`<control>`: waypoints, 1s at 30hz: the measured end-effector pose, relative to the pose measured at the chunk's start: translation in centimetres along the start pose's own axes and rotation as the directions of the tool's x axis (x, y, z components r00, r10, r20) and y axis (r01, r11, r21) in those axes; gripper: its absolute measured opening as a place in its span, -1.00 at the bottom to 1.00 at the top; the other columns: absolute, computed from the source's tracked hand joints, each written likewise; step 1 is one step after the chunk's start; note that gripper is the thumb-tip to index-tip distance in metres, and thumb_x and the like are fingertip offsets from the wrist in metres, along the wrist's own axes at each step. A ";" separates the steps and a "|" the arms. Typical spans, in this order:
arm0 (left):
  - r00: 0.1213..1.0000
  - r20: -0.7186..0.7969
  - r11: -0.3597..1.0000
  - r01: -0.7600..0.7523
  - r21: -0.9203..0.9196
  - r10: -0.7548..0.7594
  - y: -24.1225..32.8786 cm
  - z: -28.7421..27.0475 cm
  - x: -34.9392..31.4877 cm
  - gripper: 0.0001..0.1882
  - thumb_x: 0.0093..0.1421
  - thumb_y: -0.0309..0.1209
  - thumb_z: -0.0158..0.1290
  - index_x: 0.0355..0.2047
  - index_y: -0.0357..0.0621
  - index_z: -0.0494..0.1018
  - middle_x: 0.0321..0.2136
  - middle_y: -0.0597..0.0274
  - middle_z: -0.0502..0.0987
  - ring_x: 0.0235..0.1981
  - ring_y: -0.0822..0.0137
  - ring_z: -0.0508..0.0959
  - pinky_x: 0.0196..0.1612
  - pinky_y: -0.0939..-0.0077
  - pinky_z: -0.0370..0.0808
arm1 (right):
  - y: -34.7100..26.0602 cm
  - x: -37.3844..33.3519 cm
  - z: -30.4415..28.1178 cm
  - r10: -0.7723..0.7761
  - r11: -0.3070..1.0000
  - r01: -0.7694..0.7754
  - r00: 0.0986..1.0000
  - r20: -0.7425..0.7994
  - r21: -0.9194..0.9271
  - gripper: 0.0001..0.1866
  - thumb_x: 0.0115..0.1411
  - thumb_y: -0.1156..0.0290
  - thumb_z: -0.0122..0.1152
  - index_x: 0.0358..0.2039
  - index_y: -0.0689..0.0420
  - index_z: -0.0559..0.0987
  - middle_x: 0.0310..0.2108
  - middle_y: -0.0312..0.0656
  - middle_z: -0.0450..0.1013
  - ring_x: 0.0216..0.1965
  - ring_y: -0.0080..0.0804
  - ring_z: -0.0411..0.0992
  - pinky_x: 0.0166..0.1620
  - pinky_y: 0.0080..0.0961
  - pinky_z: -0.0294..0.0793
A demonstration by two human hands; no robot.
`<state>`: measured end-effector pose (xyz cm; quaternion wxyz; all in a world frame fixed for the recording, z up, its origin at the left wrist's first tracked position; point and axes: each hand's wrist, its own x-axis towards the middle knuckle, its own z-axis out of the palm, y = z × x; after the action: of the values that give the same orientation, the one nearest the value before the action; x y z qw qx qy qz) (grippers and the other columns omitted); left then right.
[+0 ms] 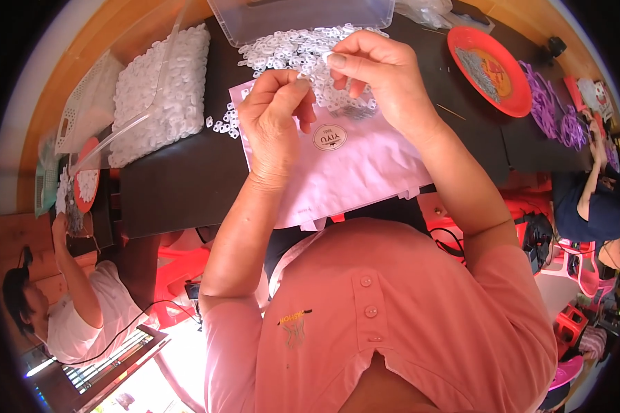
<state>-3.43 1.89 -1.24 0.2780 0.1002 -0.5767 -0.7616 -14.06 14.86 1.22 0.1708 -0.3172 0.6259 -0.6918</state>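
Observation:
Both of my hands are raised above a pink cloth bag (pixel 372 165) lying at the table's front edge. My left hand (pixel 272 120) is closed in a pinch, with a small white plastic piece at its thumb and fingertip. To the right, my right hand (pixel 396 82) pinches another small white piece between thumb and forefinger, a short gap away from the left. Behind the hands spreads a heap of small white plastic pieces (pixel 272 51) with holes in them. A little patch of grey bits (pixel 357 112) lies on the bag below my right hand.
A clear plastic bin (pixel 303 20) stands behind the heap. At left is a big block of packed white pieces (pixel 162 89). A red plate (pixel 523 96) with grey bits and purple cords (pixel 544 103) lie at right. Co-workers sit at both sides.

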 end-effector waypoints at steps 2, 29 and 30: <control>1.000 0.004 0.999 0.018 -0.028 -0.018 0.2 -0.2 0.1 -0.90 0.17 -0.49 0.02 -0.41 -0.30 0.45 -0.58 0.24 0.50 -0.67 0.53 0.40 -0.64 0.64 0.31 | 0.1 0.0 0.3 -0.019 1.000 0.020 0.999 0.040 -0.021 -0.84 0.20 0.38 0.20 -0.34 0.23 0.56 -0.51 -0.32 0.47 -0.48 -0.63 0.43 -0.49 -0.69 0.31; 0.997 0.022 0.988 -0.074 0.133 0.072 0.3 0.2 -0.4 -0.86 0.20 -0.49 0.04 -0.39 -0.37 0.47 -0.56 0.19 0.50 -0.64 0.47 0.43 -0.61 0.63 0.34 | -0.5 -0.7 0.7 -0.018 0.999 0.019 1.000 0.022 -0.051 -0.85 0.14 0.39 0.26 -0.40 0.22 0.61 -0.57 -0.36 0.45 -0.53 -0.70 0.38 -0.51 -0.74 0.32; 0.998 0.017 0.989 -0.065 0.129 0.063 0.3 0.2 -0.4 -0.86 0.20 -0.49 0.04 -0.39 -0.37 0.47 -0.56 0.20 0.50 -0.65 0.47 0.43 -0.62 0.63 0.33 | -0.5 -0.7 0.7 -0.018 0.998 0.019 1.000 0.023 -0.051 -0.85 0.14 0.39 0.26 -0.40 0.22 0.61 -0.57 -0.36 0.45 -0.53 -0.70 0.38 -0.51 -0.74 0.32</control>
<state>-3.07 2.22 -0.95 0.2912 0.0945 -0.6299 -0.7138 -13.01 14.81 1.52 0.1632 -0.3350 0.6386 -0.6733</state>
